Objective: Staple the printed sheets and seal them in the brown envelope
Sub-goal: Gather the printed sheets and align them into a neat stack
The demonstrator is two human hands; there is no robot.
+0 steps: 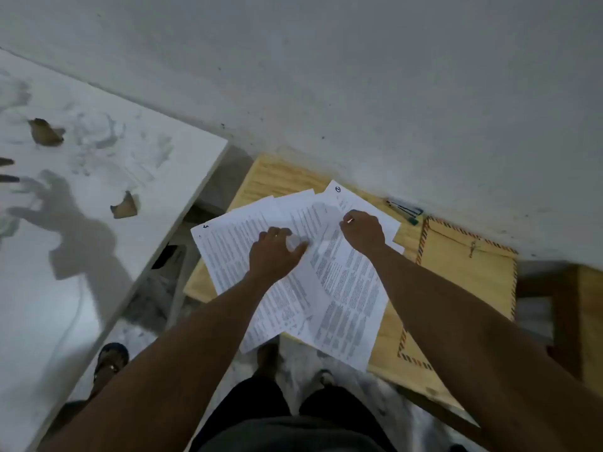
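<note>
- Nearest the camera, the printed sheets (342, 288) are lying fanned out and overlapping on the small wooden table (270, 177), their lower corners hanging over its near edge; they are not yet squared into one stack, so I judge that stapling has not begun.
- The left hand (274, 252) is resting palm down on the middle of the spread with its fingers curled loosely, and whether it is pinching a page I cannot tell, since the fingertips are blurring.
- The right hand (363, 231) is sitting on the upper sheets with its fingers bunched together, seemingly gripping a top edge, though the exact hold is hidden.
- To the right, the brown envelope (466, 272) is lying flat on the table, partly under the sheets, with nothing showing inside it.
- Farther back, a few pens (404, 210) are lying by the wall; no stapler is showing anywhere.
- Gathering, stapling, inserting and sealing all appear to be waiting.
</note>
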